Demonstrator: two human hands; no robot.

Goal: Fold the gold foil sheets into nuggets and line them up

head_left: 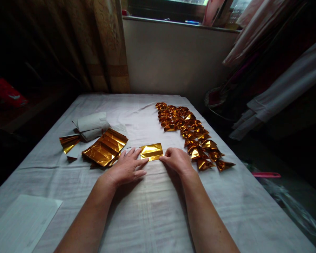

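Note:
A small rectangle of gold foil paper [152, 152] lies flat on the table between my hands, with a fold line running across it. My left hand [129, 165] rests with fingers spread, its fingertips touching the paper's left edge. My right hand [177, 160] pinches the lower right corner between thumb and curled fingers. Left of my left hand is a stack of creased gold foil sheets [105, 147]. Several folded gold foil pieces [189, 123] sit in rows to the right, beyond my right hand.
Crumpled white paper [92, 124] and a loose gold scrap [69, 142] lie behind the stack. A white sheet [23, 221] is at the near left of the cloth-covered table [147, 214]. A curtain [110, 45], wall and hanging clothes [287, 84] surround the far side.

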